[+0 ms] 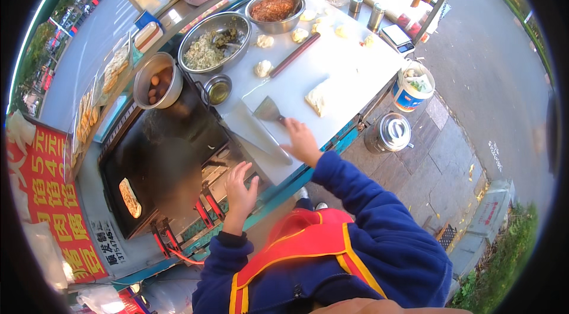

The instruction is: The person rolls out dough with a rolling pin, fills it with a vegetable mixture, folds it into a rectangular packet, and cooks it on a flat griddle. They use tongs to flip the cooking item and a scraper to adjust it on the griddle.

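Note:
My right hand (pixel 303 141) is over the handle of a metal scraper (pixel 268 110) on the white work surface (pixel 284 85). Its fingers meet the handle, but I cannot see whether they close around it. Left of this hand lies a broad, knife-like blade (pixel 262 134). My left hand (pixel 240 190) holds nothing, fingers apart, near the front edge of the black griddle (pixel 155 132). One browned flatbread (pixel 130 197) lies at the griddle's left end. Beyond the scraper, a pale rectangular piece of dough (pixel 317 97) rests on the work surface.
Bowls of reddish filling (pixel 273 8) and greenish filling (pixel 204 52) stand behind a rolling pin (pixel 294 55) and several dough balls (pixel 263 68). A pot with eggs (pixel 158 83) sits at the griddle's back. Red-handled tongs (pixel 203 212) jut out in front; a lidded metal pot (pixel 389 134) stands right.

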A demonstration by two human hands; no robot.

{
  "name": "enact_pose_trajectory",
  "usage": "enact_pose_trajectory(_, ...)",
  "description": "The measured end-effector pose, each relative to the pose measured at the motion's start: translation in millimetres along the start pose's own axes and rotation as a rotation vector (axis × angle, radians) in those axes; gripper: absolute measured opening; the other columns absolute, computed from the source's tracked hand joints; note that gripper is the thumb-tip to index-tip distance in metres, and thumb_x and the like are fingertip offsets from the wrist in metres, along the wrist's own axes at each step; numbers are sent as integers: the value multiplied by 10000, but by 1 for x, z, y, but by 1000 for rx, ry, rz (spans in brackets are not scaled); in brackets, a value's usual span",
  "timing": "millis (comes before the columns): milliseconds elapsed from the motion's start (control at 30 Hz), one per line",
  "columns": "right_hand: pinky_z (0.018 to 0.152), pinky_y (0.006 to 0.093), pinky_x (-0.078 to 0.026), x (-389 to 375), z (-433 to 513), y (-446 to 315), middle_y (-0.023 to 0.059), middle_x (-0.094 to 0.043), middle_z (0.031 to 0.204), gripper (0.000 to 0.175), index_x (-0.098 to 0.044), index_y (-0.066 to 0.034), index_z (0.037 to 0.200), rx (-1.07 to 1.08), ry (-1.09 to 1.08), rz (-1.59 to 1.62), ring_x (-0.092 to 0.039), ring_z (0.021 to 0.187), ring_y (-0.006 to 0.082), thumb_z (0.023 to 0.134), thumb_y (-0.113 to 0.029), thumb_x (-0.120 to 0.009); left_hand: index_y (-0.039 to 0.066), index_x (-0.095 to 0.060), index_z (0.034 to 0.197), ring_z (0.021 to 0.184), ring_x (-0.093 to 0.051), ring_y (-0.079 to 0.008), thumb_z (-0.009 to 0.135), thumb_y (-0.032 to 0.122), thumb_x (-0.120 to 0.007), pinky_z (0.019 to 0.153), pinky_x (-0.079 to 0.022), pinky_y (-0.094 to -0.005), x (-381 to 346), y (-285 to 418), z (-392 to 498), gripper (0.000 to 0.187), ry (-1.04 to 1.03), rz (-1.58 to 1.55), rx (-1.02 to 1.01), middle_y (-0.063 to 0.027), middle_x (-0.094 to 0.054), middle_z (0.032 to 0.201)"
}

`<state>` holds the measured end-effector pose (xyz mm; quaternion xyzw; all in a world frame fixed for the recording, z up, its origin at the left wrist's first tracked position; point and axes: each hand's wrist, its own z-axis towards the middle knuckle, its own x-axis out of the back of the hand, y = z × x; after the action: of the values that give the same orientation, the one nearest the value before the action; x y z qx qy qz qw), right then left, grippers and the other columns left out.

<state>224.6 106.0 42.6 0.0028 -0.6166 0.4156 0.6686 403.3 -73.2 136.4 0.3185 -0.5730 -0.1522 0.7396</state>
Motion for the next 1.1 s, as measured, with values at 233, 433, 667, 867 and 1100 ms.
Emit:
enact_pose_trajectory(233,1033,435,-444,162,61,192,233,-566,1310,576,-612,1,1245,-134,98,-156,-526,1204,396,751,-222,-806,34,-646,1207,1174,-580,-387,844,95,-681,1032,-440,-428,-136,57,114,370,-384,-118,-246,-205,-649,1226)
enact_pose_trajectory(433,1024,423,-455,284,179,345,239,-606,1271,732,-531,8,1332,-312,67,-408,-572,1190,381,744,-307,-830,88,-683,1166,1186,-577,-363,841,74,-665,1040,-426,-423,-212,111,185,326,-368,-129,-408,-166,-659,1227)
enact_pose_trajectory(667,1015,469,-465,278,348,520,307,-518,1312,925,-373,6,1446,-198,253,-495,-488,1260,447,687,-213,-854,66,-694,1188,1128,-640,-311,883,77,-648,996,-483,-379,-228,148,229,309,-327,-227,-4,-151,-688,1191)
enact_pose_trajectory(867,803,443,-523,285,403,572,173,-694,912,592,-608,-86,1085,30,-49,-486,-676,910,365,575,-212,-881,4,-652,1238,1098,-639,-161,962,97,-619,960,-498,-302,-259,155,251,294,-360,-618,344,-91,-691,1192)
enact_pose_trajectory(1100,754,347,-537,309,316,337,123,-665,926,555,-578,-9,1121,96,-65,412,-652,869,211,712,-219,-888,39,-354,1490,1160,-576,-279,1008,409,-562,1020,-432,-439,-251,194,332,642,-23,-1463,837,-127,-610,1258)
